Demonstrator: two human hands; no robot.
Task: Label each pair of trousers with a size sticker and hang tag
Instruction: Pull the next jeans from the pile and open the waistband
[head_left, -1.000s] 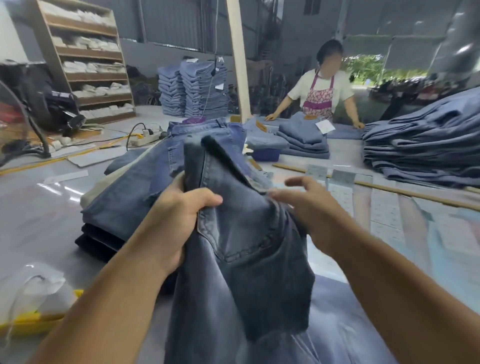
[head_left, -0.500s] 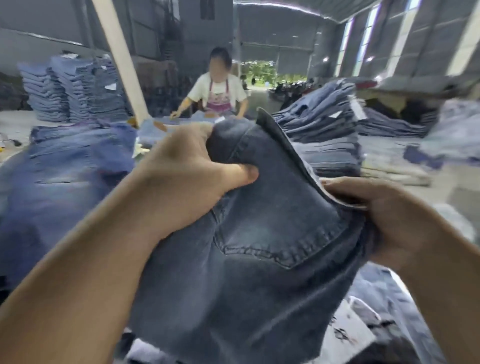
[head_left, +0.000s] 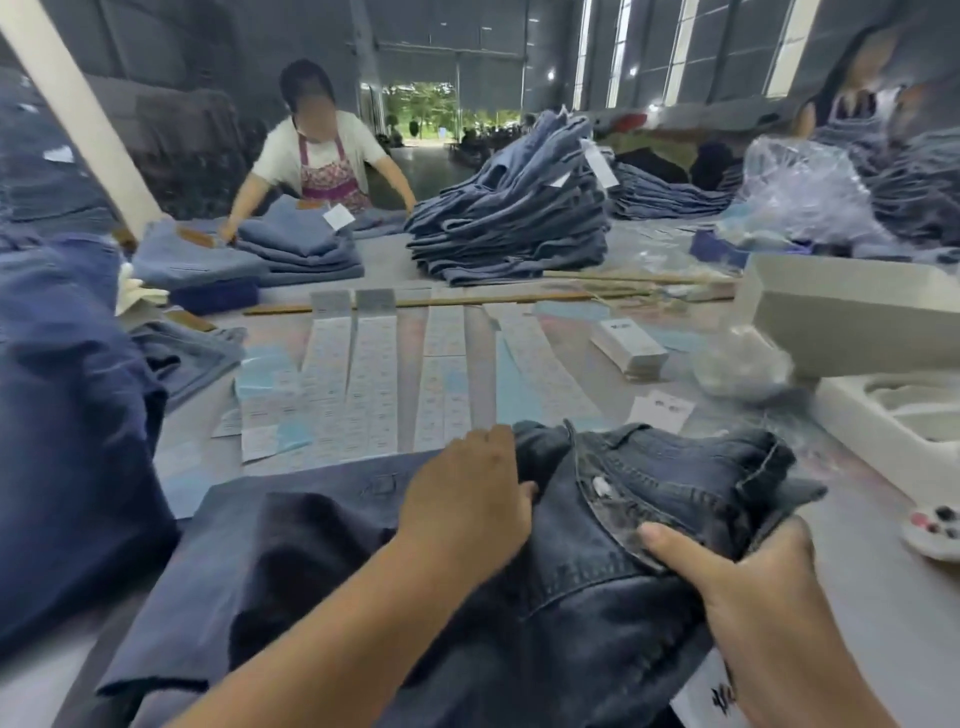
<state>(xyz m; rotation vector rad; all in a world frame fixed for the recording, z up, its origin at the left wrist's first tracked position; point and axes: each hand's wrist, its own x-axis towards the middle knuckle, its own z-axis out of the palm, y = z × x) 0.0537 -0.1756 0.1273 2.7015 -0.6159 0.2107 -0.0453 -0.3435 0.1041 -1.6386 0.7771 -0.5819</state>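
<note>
Near the front edge of the desk (head_left: 883, 613), a dark pair of jeans (head_left: 597, 587) lies bunched, waistband turned toward the far right. The left hand (head_left: 467, 509) rests on the denim just left of the waistband, knuckles up, its fingers (head_left: 488, 441) curled down over the cloth's far fold and gripping it. The right hand (head_left: 753, 587) holds the near right part of the waistband, thumb (head_left: 675, 551) lying flat on top of the band and the other fingers tucked underneath, so the fabric is pinched between them. A white printed card (head_left: 711, 696) peeks out beneath the right wrist.

Beyond the jeans, long strips of size stickers (head_left: 374, 379) lie side by side across the middle of the desk, some on pale blue backing. To their right sits a small stack of white hang tags (head_left: 628, 343), with a loose tag (head_left: 660, 410) nearer the jeans. White boxes (head_left: 852, 306) stand at the right edge. A heap of darker denim (head_left: 67, 415) rises at the near left. On the far side, a tall pile of folded jeans (head_left: 514, 218) leans, and a person in an apron (head_left: 322, 161) bends over a lower folded stack (head_left: 296, 244).
</note>
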